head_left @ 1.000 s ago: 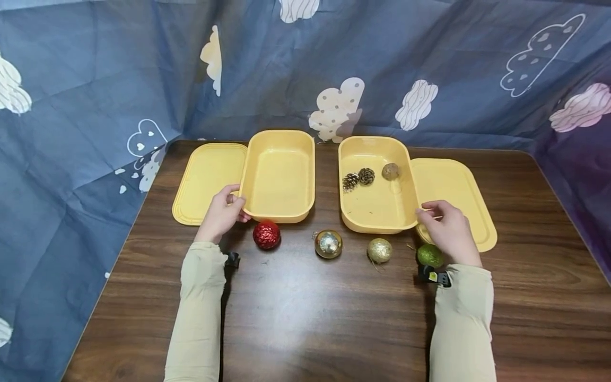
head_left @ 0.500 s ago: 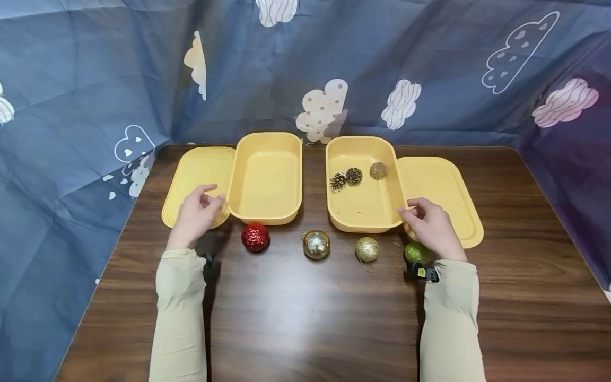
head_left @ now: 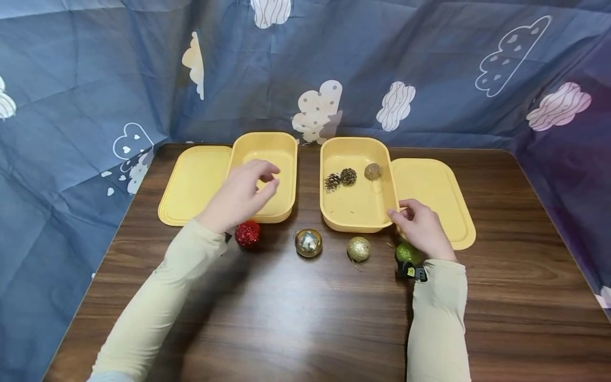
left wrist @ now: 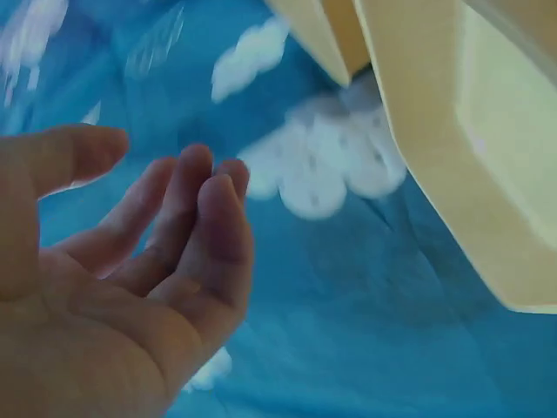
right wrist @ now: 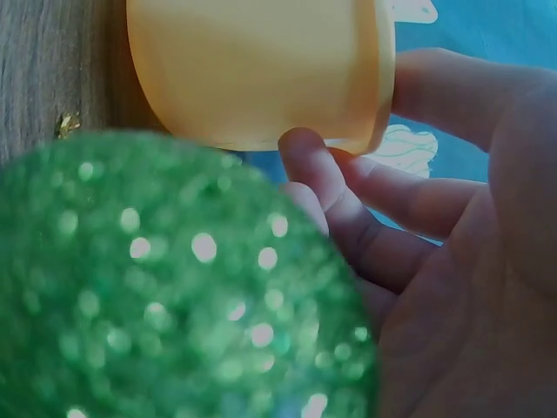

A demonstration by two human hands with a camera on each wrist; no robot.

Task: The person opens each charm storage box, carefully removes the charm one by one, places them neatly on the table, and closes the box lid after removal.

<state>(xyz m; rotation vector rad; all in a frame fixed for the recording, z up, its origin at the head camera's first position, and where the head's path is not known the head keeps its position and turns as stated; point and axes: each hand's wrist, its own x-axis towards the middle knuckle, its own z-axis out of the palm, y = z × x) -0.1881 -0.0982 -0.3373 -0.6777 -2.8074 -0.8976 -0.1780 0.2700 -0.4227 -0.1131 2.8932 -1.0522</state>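
My left hand (head_left: 241,193) hovers over the left yellow box (head_left: 292,199), fingers loosely bent. In the left wrist view nothing lies between its thumb and fingers, and that box (left wrist: 435,165) is apart from them. The right yellow box (head_left: 358,220) contains two pine cones (head_left: 348,176) and a brown ball (head_left: 373,171). At its near right corner my right hand (head_left: 427,228) pinches the rim between thumb and fingers. Beneath this hand sits a green glitter bauble (head_left: 407,253), large and close in the right wrist view. A red bauble (head_left: 247,234) lies by my left wrist.
A shiny gold bauble (head_left: 308,243) and a gold glitter bauble (head_left: 358,249) lie in front of the boxes on the wooden table (head_left: 305,318). Flat yellow lids flank the boxes, one left (head_left: 191,185) and one right (head_left: 429,180). A blue cloud-patterned cloth (head_left: 238,79) hangs behind.
My left hand has let go of the left box's edge, drawn back left over the lid, then swung right above the box. My right hand stays at the right box's corner. The head view has shifted slightly.
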